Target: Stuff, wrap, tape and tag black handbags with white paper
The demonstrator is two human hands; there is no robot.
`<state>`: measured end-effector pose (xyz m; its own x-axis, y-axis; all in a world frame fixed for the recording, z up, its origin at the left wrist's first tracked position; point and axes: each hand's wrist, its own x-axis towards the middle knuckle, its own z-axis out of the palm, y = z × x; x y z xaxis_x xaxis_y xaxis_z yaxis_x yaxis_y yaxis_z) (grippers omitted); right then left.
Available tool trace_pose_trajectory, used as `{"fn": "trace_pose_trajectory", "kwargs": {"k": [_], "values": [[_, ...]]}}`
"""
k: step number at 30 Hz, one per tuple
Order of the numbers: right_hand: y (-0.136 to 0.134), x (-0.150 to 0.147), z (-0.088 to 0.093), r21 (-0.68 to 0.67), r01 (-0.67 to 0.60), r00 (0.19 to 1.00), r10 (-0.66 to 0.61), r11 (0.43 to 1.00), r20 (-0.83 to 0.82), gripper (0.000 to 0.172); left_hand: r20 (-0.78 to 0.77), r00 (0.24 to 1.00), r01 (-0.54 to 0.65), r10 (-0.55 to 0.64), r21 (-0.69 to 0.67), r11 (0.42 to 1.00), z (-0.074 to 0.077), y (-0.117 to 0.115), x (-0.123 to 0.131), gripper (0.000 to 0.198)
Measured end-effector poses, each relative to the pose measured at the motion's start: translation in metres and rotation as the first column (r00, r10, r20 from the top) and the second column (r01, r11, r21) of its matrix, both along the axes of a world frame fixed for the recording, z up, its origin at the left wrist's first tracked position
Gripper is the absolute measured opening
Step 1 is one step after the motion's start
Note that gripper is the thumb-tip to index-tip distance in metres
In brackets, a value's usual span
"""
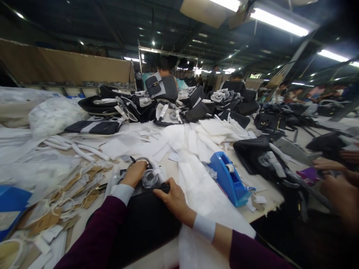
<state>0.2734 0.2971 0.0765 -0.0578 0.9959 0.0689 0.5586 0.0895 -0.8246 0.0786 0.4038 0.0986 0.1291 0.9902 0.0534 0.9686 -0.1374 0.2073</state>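
A black bag lies in front of me on the table. Beside its far edge sits a coil that looks wrapped in clear plastic, with a pale wrapped piece behind it. My left hand reaches past the bag's far left side, fingers curled down; what they close on is hidden. My right hand pinches the bag's far right edge, thumb on top and fingers bent over the rim.
To the right stands a blue tape dispenser. White foam sheets cover the middle. Brown tags with cords lie left. Black bags are piled at the back. Another person's hands work at far right.
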Motion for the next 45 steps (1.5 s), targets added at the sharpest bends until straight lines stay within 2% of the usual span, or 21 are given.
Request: {"fn": "trace_pose_trajectory", "kwargs": {"k": [3,5,8,11,13,17,18,19,21,23,26,37,41,45], "values": [[-0.001,0.02,0.008,0.005,-0.112,0.991,0.112,0.994,-0.072,0.028,-0.008,1.0,0.017,-0.017,-0.002,1.0,-0.002,0.002,-0.002,0.025],[0.004,0.042,0.014,0.067,-0.108,0.989,0.114,0.992,-0.093,0.014,-0.009,1.0,0.021,-0.021,0.0,1.0,-0.005,0.005,-0.004,0.026],[0.028,0.077,0.024,0.163,0.026,1.0,-0.027,0.986,0.007,0.014,-0.002,1.0,0.028,-0.028,0.011,1.0,-0.008,0.008,-0.007,0.027],[0.065,0.097,0.032,0.181,0.14,0.978,-0.164,0.973,0.131,0.014,0.002,0.999,0.039,-0.039,0.018,0.999,-0.01,0.01,-0.009,0.029],[0.09,0.098,0.034,0.17,0.19,0.955,-0.223,0.967,0.195,0.012,0.001,0.999,0.041,-0.041,0.02,0.999,-0.01,0.01,-0.01,0.03],[0.125,0.082,0.033,0.116,0.26,0.899,-0.284,0.959,0.334,0.052,0.0,0.999,0.042,-0.042,0.026,0.999,-0.011,0.012,-0.01,0.031],[0.131,0.078,0.033,0.098,0.268,0.886,-0.285,0.958,0.366,0.057,-0.001,0.999,0.044,-0.044,0.027,0.999,-0.011,0.012,-0.01,0.031],[0.136,0.075,0.032,0.078,0.273,0.875,-0.281,0.959,0.395,0.056,-0.001,0.999,0.045,-0.045,0.028,0.999,-0.011,0.012,-0.01,0.031],[0.143,0.072,0.033,0.039,0.282,0.856,-0.269,0.959,0.441,0.042,-0.002,0.999,0.044,-0.044,0.029,0.999,-0.011,0.013,-0.01,0.031],[0.149,0.073,0.034,0.019,0.283,0.843,-0.258,0.959,0.471,0.025,-0.004,0.999,0.037,-0.037,0.03,0.999,-0.011,0.013,-0.01,0.031],[0.153,0.078,0.038,0.04,0.265,0.828,-0.248,0.963,0.503,0.015,-0.008,1.0,0.024,-0.024,0.032,0.999,-0.012,0.011,-0.01,0.03],[0.149,0.078,0.053,0.18,0.176,0.761,-0.25,0.968,0.599,0.022,-0.02,1.0,-0.003,0.004,0.023,1.0,-0.009,0.009,-0.007,0.029],[0.15,0.078,0.054,0.186,0.158,0.787,-0.237,0.97,0.57,0.018,-0.017,1.0,-0.002,0.002,0.02,1.0,-0.004,0.005,-0.004,0.027],[0.149,0.085,0.051,0.144,0.173,0.85,-0.222,0.974,0.478,0.015,-0.013,1.0,-0.003,0.003,0.004,1.0,-0.001,0.003,-0.001,0.026]]}}
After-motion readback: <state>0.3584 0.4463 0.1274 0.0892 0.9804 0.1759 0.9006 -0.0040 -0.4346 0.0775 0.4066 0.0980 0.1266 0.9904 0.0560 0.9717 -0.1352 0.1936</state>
